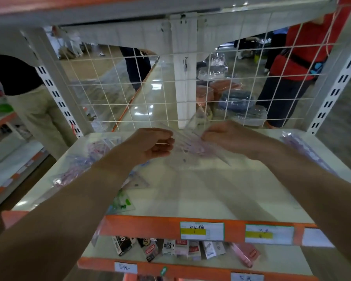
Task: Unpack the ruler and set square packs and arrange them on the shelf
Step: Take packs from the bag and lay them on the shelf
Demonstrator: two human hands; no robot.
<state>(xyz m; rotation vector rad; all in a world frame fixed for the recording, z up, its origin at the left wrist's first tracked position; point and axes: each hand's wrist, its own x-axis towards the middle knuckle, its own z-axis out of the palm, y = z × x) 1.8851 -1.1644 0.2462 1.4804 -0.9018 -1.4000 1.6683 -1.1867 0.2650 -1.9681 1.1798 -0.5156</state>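
So I'm watching both hands working over the white shelf board right now. The left hand is curling its fingers around one end of a clear plastic pack of see-through rulers and set squares, and the right hand is pinching the other end. The pack is hanging in the air between them, just above the back half of the shelf and not touching it. One triangle corner is poking up behind the right hand (it's pretty blurry, so I can't tell whether the wrapper is open).

Down on the shelf, a heap of more clear packs with pinkish print is sitting on the left side. A loose transparent set square is lying just under my left forearm, and a clear pack with green print is sitting near the front edge. A long clear pack with white dots is lying along the right edge.

The white wire mesh panel is closing off the back, and the orange front rail is carrying price labels. Small boxes are lining the lower shelf.
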